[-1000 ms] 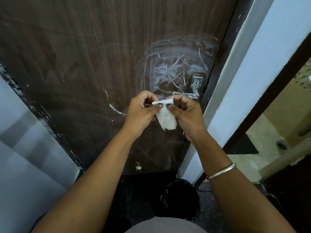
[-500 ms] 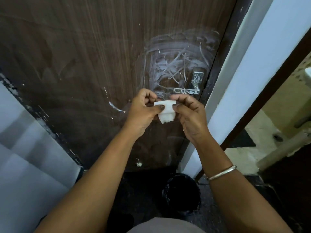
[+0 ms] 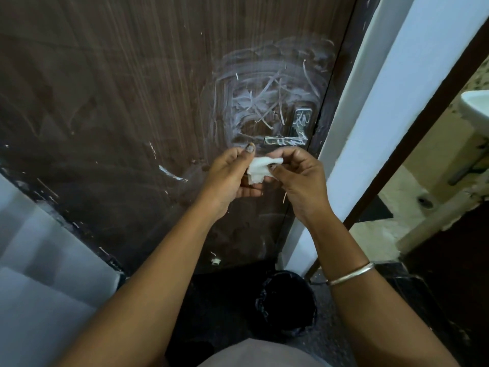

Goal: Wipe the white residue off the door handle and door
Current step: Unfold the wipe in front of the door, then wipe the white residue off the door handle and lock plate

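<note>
A dark brown wooden door (image 3: 119, 102) fills the view. White residue (image 3: 264, 83) is smeared in swirls and scratched lines on it, around a metal door handle (image 3: 284, 140) and its plate (image 3: 302, 123), which also carry white streaks. Just below the handle, my left hand (image 3: 230, 173) and my right hand (image 3: 299, 178) together hold a small crumpled white wipe (image 3: 258, 170). The wipe lies against the left fingers while the right thumb and fingers pinch its top edge. Neither hand touches the door.
A white door frame (image 3: 370, 128) runs along the door's right edge, with a doorway beyond it showing a tiled floor and a white basin (image 3: 476, 107). A black bin (image 3: 287, 303) stands on the dark floor below. A grey wall is at lower left.
The wipe has been folded from a hanging flap into a smaller wad. My left hand has opened under it, and both hands sit slightly lower relative to the handle.
</note>
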### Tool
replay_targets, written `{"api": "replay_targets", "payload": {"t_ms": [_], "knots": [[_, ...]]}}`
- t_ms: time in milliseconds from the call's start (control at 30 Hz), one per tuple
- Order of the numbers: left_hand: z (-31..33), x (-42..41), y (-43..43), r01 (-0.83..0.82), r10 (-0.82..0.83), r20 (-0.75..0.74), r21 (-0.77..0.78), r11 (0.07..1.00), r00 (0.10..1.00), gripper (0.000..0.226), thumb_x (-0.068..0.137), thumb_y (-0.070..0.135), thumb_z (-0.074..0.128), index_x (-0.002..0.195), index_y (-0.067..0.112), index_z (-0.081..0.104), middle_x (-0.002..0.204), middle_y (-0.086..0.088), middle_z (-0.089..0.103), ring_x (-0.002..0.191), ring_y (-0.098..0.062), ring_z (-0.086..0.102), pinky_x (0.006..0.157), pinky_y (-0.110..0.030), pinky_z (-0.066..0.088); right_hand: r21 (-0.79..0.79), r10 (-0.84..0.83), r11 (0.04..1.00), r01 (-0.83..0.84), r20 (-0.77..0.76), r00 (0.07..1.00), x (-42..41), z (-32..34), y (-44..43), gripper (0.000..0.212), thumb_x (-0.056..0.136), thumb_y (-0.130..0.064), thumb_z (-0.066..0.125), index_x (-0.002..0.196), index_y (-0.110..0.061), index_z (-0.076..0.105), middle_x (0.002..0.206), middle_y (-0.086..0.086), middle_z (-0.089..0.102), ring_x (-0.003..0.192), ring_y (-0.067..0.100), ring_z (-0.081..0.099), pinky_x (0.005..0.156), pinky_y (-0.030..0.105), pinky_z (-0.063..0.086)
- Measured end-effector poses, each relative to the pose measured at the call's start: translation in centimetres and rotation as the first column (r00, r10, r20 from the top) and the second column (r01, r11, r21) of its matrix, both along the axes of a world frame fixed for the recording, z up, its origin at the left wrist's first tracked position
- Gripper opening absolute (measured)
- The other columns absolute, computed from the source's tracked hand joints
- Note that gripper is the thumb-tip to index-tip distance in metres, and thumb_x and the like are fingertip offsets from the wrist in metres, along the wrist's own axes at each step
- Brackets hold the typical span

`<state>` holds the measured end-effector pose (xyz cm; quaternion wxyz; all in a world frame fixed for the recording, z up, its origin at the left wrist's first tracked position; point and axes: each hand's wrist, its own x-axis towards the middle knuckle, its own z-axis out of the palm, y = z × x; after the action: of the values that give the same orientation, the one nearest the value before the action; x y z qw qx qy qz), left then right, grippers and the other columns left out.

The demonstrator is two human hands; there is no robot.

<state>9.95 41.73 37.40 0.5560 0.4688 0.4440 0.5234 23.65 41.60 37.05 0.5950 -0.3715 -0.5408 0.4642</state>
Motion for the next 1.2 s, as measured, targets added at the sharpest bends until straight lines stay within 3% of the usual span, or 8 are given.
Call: {"api": "replay_targets", "payload": {"t_ms": [167, 400, 500, 667, 800, 900, 1000, 1200], "knots": [[0.4, 0.9, 2.7, -0.066, 0.07, -0.061, 0.071, 0.995, 0.996, 0.02, 0.08, -0.003, 0.063, 0.082, 0.015, 0.055, 0.08, -0.007, 0.061, 0.067, -0.013, 0.066, 0.055, -0.025, 0.056, 0.016, 0.034, 0.999, -0.034, -0.029, 0.999, 1.3, 0.2, 2.4, 0.032, 0.08, 0.017, 0.057, 0.088, -0.013, 0.063, 0.091, 0.01, 0.063, 0.092, 0.027, 0.059, 0.083, 0.039, 0.05], [-0.3, 3.4, 5.7, -0.126, 0.138, -0.049, 0.189, 0.974, 0.989, 0.031, 0.073, -0.01, 0.066, 0.082, 0.017, 0.055, 0.067, 0.003, 0.062, 0.068, -0.012, 0.061, 0.071, -0.04, 0.056, -0.279, -0.142, 0.959, 0.039, -0.36, 0.922, 1.5, -0.7, 5.2, 0.025, 0.081, 0.006, 0.065, 0.095, -0.012, 0.055, 0.083, 0.008, 0.065, 0.077, 0.019, 0.063, 0.073, 0.03, 0.054], [-0.9, 4.9, 6.4, -0.153, 0.18, -0.099, 0.234, 0.96, 0.979, 0.034, 0.07, -0.008, 0.07, 0.084, 0.019, 0.055, 0.075, -0.002, 0.065, 0.073, -0.012, 0.062, 0.076, -0.043, 0.053, -0.285, -0.182, 0.956, 0.073, -0.379, 0.907, 2.2, -1.5, 5.8, 0.019, 0.082, 0.006, 0.063, 0.092, -0.011, 0.059, 0.084, 0.009, 0.067, 0.077, 0.018, 0.065, 0.072, 0.027, 0.055], [-1.5, 6.4, 7.7, -0.157, 0.189, -0.104, 0.26, 0.953, 0.976, 0.038, 0.073, -0.011, 0.066, 0.089, 0.021, 0.052, 0.088, -0.003, 0.066, 0.08, -0.005, 0.064, 0.074, -0.024, 0.052, -0.178, -0.298, 0.95, 0.257, -0.271, 0.915, 4.8, -1.9, 7.1, 0.022, 0.087, 0.01, 0.056, 0.094, -0.009, 0.061, 0.095, 0.008, 0.067, 0.088, 0.021, 0.064, 0.073, 0.033, 0.057], [-1.2, 6.2, 9.3, -0.166, 0.204, -0.116, 0.279, 0.946, 0.972, 0.035, 0.076, -0.009, 0.063, 0.089, 0.021, 0.052, 0.087, -0.002, 0.064, 0.079, -0.002, 0.061, 0.072, -0.014, 0.05, 0.018, -0.486, 0.874, 0.485, 0.033, 0.874, 7.5, -1.4, 9.0, 0.022, 0.087, 0.005, 0.059, 0.093, -0.015, 0.065, 0.092, 0.001, 0.068, 0.087, 0.018, 0.067, 0.07, 0.026, 0.058], [-1.0, 6.0, 11.0, -0.155, 0.202, -0.136, 0.298, 0.942, 0.97, 0.03, 0.078, -0.008, 0.063, 0.088, 0.019, 0.054, 0.086, -0.003, 0.063, 0.08, -0.002, 0.061, 0.071, -0.013, 0.049, 0.328, -0.68, 0.732, 0.596, 0.315, 0.662, 8.7, -1.1, 10.9, 0.018, 0.084, 0.0, 0.063, 0.1, -0.007, 0.068, 0.097, 0.011, 0.068, 0.09, 0.021, 0.065, 0.083, 0.023, 0.052], [-1.2, 6.0, 12.6, -0.119, 0.185, -0.186, 0.318, 0.941, 0.965, 0.024, 0.079, -0.007, 0.061, 0.091, 0.013, 0.055, 0.086, -0.003, 0.063, 0.077, 0.004, 0.06, 0.07, -0.012, 0.049, 0.537, -0.775, 0.631, 0.559, 0.424, 0.468, 8.9, -1.0, 13.0, 0.019, 0.08, 0.001, 0.065, 0.098, -0.002, 0.068, 0.093, 0.018, 0.067, 0.084, 0.027, 0.063, 0.077, 0.026, 0.047], [-1.1, 5.6, 15.6, -0.089, 0.191, -0.247, 0.372, 0.924, 0.95, 0.02, 0.079, -0.005, 0.062, 0.091, 0.01, 0.056, 0.081, -0.001, 0.061, 0.074, 0.001, 0.058, 0.069, -0.011, 0.048, 0.691, -0.798, 0.602, 0.4, 0.528, 0.289, 7.5, -1.3, 17.0, 0.022, 0.077, -0.001, 0.063, 0.099, 0.004, 0.068, 0.092, 0.024, 0.064, 0.081, 0.037, 0.062, 0.071, 0.033, 0.052]]}}
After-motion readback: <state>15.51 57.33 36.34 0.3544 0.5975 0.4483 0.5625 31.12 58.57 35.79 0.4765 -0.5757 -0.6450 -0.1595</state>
